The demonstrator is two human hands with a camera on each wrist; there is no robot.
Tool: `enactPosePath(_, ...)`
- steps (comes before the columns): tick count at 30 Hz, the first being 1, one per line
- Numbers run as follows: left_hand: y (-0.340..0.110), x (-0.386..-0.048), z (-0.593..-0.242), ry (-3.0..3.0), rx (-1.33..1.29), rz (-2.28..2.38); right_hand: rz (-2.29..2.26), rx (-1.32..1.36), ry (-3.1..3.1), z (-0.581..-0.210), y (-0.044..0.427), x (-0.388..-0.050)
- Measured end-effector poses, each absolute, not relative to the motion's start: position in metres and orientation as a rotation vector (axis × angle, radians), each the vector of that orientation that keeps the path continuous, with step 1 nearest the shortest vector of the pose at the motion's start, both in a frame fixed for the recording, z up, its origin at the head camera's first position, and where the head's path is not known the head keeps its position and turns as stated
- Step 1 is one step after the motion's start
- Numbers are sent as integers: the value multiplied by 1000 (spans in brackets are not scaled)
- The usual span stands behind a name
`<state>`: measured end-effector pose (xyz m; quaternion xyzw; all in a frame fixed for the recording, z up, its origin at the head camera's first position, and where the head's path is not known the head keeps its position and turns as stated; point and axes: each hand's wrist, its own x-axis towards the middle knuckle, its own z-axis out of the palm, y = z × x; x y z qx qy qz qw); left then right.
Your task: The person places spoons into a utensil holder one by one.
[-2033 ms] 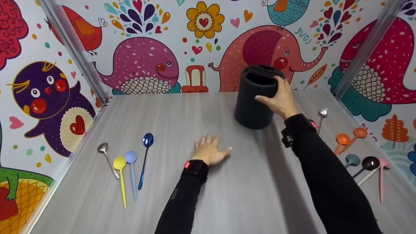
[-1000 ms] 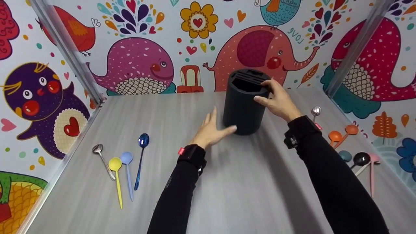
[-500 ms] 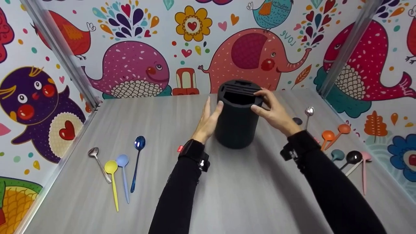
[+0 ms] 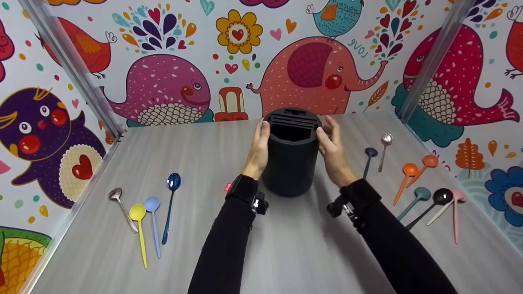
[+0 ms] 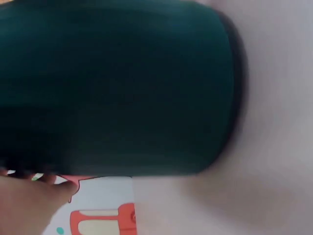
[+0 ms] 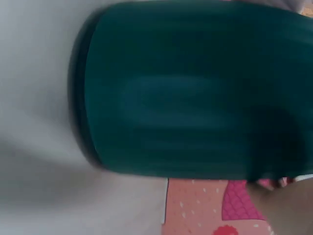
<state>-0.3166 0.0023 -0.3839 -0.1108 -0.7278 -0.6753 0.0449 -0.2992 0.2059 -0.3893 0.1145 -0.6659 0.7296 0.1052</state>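
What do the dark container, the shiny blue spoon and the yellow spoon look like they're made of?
Dark container: probably matte plastic, though coated metal is possible; its smooth wall shows only soft highlights.
Shiny blue spoon: likely polished, tinted metal; its bowl gives sharp, bright reflections.
Yellow spoon: perhaps plastic or silicone, low sheen; flat, even colour without mirror-like glints.
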Motion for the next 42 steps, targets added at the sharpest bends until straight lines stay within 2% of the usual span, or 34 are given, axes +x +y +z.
enactPosePath(9,9,-317,-393,-2119,-369,-2106,2174,323,-2006,-397,193,-302)
enactPosePath(19,7,-306,-392,-2322,-238,-1958,2142,208,-2124,-397,194,-297)
enactPosePath(29,-8,-283,-390,-2397,-145,-1864,2187,259,-2158,-399,186,-286)
enactPosePath(42,-26,-254,-395,-2427,-186,-1714,2181,359,-2210,-401,179,-260)
